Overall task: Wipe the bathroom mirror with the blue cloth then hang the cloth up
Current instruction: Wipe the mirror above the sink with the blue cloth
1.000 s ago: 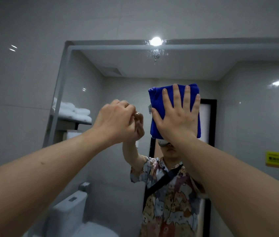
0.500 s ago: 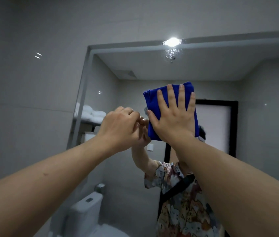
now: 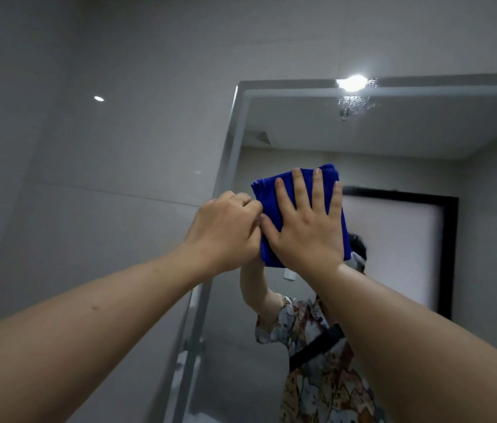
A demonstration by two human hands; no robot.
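A folded blue cloth (image 3: 271, 193) lies flat against the bathroom mirror (image 3: 393, 141), close to its left edge and well below its top. My right hand (image 3: 305, 227) presses on the cloth with fingers spread. My left hand (image 3: 225, 233) is curled in a fist just left of the cloth, its fingertips touching the cloth's left edge by my right thumb. Whether it pinches the cloth I cannot tell. Both forearms reach up from the bottom of the view.
Grey tiled wall (image 3: 103, 178) fills the left side beyond the mirror's frame (image 3: 228, 148). The mirror reflects a person in a patterned shirt, a dark-framed door (image 3: 393, 248) and a ceiling light (image 3: 352, 83) with water drops below it.
Both hands and the cloth have slid left across the glass toward the mirror's left edge. My left hand has closed up against the cloth's left side.
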